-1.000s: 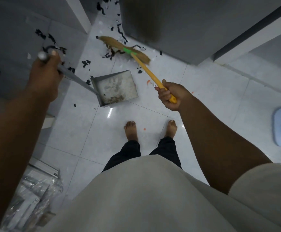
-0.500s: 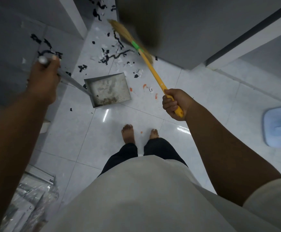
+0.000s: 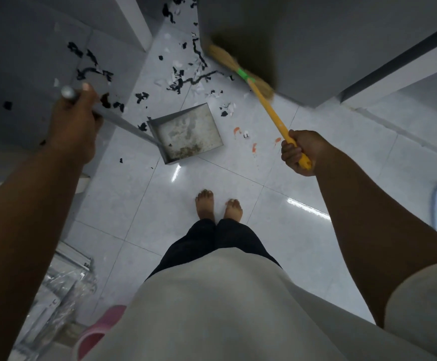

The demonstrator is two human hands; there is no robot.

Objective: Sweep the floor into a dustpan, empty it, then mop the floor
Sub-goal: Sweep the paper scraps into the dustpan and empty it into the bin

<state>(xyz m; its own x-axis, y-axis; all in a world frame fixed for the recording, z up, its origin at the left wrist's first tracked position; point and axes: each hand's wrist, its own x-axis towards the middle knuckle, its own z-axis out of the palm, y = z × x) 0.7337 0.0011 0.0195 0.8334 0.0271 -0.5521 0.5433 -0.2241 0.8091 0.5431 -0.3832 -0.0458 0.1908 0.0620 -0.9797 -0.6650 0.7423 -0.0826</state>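
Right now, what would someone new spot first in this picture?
Probably the mess: black and white scraps scattered over the pale floor tiles at the top. Next, the yellow-handled broom in the right hand and the grey dustpan held by the left hand, just below the scraps.

Both arms out, both hands gripping!

The left hand (image 3: 73, 126) is raised on the left with its back to the camera, fingers wrapped round the dustpan handle (image 3: 126, 124) and one fingertip showing on top near its end. Its bare forearm runs down to the lower left corner. The right hand (image 3: 300, 152) sits lower on the right, fingers (image 3: 291, 152) curled tight round the broom handle (image 3: 269, 110) close to its end, forearm bare up to a pale sleeve (image 3: 420, 308). Bare feet (image 3: 205, 204) stand close together.
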